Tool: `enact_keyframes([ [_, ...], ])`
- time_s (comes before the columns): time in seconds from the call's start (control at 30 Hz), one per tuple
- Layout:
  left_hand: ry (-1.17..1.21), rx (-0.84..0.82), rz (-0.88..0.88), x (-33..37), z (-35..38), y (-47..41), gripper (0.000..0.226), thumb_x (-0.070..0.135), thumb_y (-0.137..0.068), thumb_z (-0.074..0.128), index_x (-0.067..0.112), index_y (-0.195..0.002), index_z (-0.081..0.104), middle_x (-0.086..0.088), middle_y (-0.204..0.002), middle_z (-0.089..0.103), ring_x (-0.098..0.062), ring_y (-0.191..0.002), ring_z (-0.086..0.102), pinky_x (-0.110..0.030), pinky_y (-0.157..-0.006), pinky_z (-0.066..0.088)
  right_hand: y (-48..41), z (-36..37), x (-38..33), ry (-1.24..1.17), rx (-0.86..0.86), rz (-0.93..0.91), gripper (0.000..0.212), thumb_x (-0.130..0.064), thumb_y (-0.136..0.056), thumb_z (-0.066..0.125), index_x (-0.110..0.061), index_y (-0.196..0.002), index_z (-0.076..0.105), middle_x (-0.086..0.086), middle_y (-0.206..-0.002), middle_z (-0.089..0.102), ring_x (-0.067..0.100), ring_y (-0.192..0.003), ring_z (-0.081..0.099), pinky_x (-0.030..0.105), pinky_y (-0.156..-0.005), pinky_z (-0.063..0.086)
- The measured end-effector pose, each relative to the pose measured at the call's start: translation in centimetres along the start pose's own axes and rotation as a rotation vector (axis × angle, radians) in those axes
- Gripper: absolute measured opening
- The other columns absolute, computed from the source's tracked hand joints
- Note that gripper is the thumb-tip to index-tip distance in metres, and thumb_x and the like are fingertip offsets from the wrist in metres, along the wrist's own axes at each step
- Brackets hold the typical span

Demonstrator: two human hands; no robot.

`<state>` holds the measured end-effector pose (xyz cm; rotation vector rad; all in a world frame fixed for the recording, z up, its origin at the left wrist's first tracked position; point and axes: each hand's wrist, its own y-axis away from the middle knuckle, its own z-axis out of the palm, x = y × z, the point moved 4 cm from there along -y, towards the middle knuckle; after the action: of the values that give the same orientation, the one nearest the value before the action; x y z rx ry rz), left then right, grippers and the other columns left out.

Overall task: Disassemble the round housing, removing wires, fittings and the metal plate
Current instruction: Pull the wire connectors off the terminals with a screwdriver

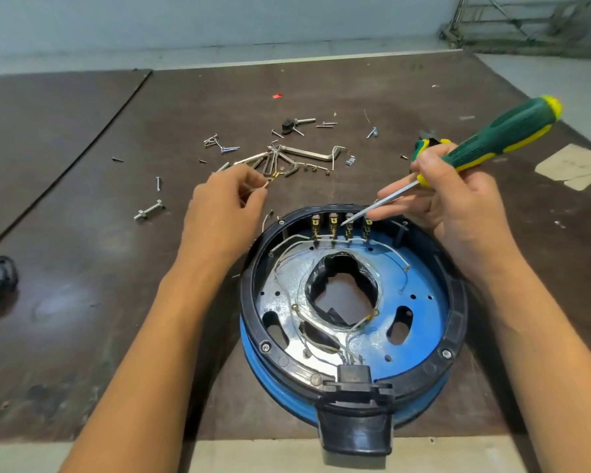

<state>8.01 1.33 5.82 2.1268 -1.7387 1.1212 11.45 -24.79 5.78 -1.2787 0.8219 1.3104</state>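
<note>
Dark brown table, scuffed, pale wall behind; a metal frame is seen at upper right of the frame.

- Round housing: lies open face up at lower centre-right of the frame, close to the table's near edge. Black ring over a blue body, with a black spout pointing toward the bottom edge.
- Inside: a metal plate, silvery on the left and blue on the right, is pierced by a ragged central hole and two oval slots. Thin pale wires are looped across it, some ending in ring lugs. Others are bundled into a black connector block at the lower rim.
- A row of four brass terminal fittings stands against the upper rim, wires attached below.
- Left grip: pinching a small brass-tipped fitting, held just above-left of the housing and near the pile of loose screws and clips.
- Right grip: wrapped round a green-and-yellow screwdriver low on the handle. The tip is laid at the third terminal from the left.

Step judged in hand: freeing the terminals one by one.

- The pinched fitting is best dropped onto the pile first, so the housing can be steadied by the rim.
- The blade should be seated squarely before any prying or turning. A slip here would likely gouge neighbouring brass or snap a thin wire.
- Rim screws appear yet to be undone, so the plate is probably last.
</note>
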Motion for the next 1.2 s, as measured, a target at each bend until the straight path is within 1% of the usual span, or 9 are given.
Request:
enact_keyframes([
  [0.17, 0.012, -0.123, -0.054, -0.5, 0.6, 0.1, 0.016, 0.025, -0.095, 0.065, 0.034, -0.108, 0.067, 0.016, -0.081, 0.063, -0.012, -0.079, 0.063, -0.042, -0.088, 0.055, 0.1, -0.1, 0.2, 0.012, -0.067, -0.045, 0.012, -0.031, -0.102, 0.055, -0.021, -0.101, 0.048, 0.02, -0.086, 0.076, 0.046, -0.073, 0.075, 0.049, -0.081, 0.06],
  [0.23, 0.006, -0.117, -0.061, -0.3, 0.6, 0.2, 0.016, 0.026, -0.096, 0.063, 0.034, -0.11, 0.065, 0.017, -0.082, 0.063, -0.013, -0.082, 0.064, -0.043, -0.089, 0.055, 0.3, -0.1, 0.0, 0.014, -0.066, -0.074, 0.011, -0.029, -0.102, 0.057, -0.024, -0.098, 0.048, 0.024, -0.09, 0.075, 0.046, -0.074, 0.075, 0.045, -0.077, 0.062],
  [0.33, 0.026, -0.085, 0.008, 1.0, 0.3, 0.4, 0.007, 0.025, -0.096, 0.062, 0.031, -0.099, 0.063, 0.018, -0.083, 0.062, -0.005, -0.081, 0.062, -0.036, -0.086, 0.054, 0.7, 0.0, -0.3, 0.025, -0.065, -0.114, 0.012, -0.027, -0.1, 0.063, -0.023, -0.096, 0.053, 0.03, -0.093, 0.073, 0.046, -0.078, 0.075, 0.039, -0.075, 0.063],
  [0.43, 0.025, -0.201, 0.163, 3.2, 0.7, 1.1, 0.005, 0.03, -0.094, 0.065, 0.032, -0.089, 0.065, 0.011, -0.1, 0.061, -0.005, -0.092, 0.059, -0.028, -0.085, 0.049, 1.0, -0.1, -0.7, 0.058, -0.044, -0.175, 0.008, -0.022, -0.095, 0.068, -0.024, -0.09, 0.061, 0.035, -0.093, 0.071, 0.046, -0.077, 0.075, 0.043, -0.075, 0.064],
  [0.57, -0.128, -0.364, 0.292, 5.3, 2.5, 2.8, 0.009, 0.037, -0.089, 0.072, 0.03, -0.094, 0.075, 0.008, -0.12, 0.052, -0.012, -0.113, 0.052, -0.039, -0.094, 0.048, 1.3, -0.4, -0.9, 0.095, -0.021, -0.24, 0.015, -0.013, -0.093, 0.069, -0.005, -0.094, 0.056, 0.036, -0.092, 0.07, 0.041, -0.075, 0.076, 0.047, -0.074, 0.064],
  [0.83, -0.227, -0.332, 0.294, 5.7, 2.9, 2.9, 0.006, 0.024, -0.09, 0.073, 0.023, -0.094, 0.077, 0.008, -0.121, 0.058, -0.016, -0.105, 0.059, -0.037, -0.089, 0.048, 1.3, 0.1, -1.3, 0.143, 0.004, -0.248, 0.024, -0.009, -0.091, 0.072, 0.004, -0.1, 0.054, 0.034, -0.084, 0.069, 0.039, -0.067, 0.075, 0.047, -0.068, 0.064],
  [0.93, -0.237, -0.324, 0.296, 5.8, 3.0, 2.9, 0.007, 0.024, -0.09, 0.072, 0.022, -0.095, 0.076, 0.009, -0.121, 0.06, -0.016, -0.106, 0.059, -0.035, -0.087, 0.048, 1.1, 0.1, -1.4, 0.14, 0.01, -0.246, 0.02, -0.008, -0.092, 0.069, 0.002, -0.099, 0.054, 0.032, -0.082, 0.068, 0.038, -0.062, 0.072, 0.044, -0.062, 0.062],
  [1.07, -0.231, -0.341, 0.306, 5.7, 3.0, 3.0, 0.007, 0.024, -0.09, 0.072, 0.024, -0.091, 0.079, 0.008, -0.124, 0.058, -0.016, -0.106, 0.059, -0.036, -0.088, 0.049, 0.7, 0.0, -1.3, 0.207, 0.014, -0.25, 0.017, -0.01, -0.097, 0.069, -0.004, -0.09, 0.055, 0.034, -0.083, 0.068, 0.036, -0.05, 0.067, 0.051, -0.062, 0.059],
  [1.2, -0.233, -0.368, 0.307, 5.6, 3.2, 3.0, 0.006, 0.022, -0.091, 0.071, 0.022, -0.091, 0.077, 0.007, -0.122, 0.055, -0.019, -0.102, 0.058, -0.039, -0.088, 0.049, 0.3, 0.0, -1.0, 0.176, 0.005, -0.229, 0.017, -0.016, -0.1, 0.068, -0.023, -0.086, 0.061, 0.042, -0.081, 0.063, 0.02, -0.038, 0.056, 0.046, -0.064, 0.063],
])
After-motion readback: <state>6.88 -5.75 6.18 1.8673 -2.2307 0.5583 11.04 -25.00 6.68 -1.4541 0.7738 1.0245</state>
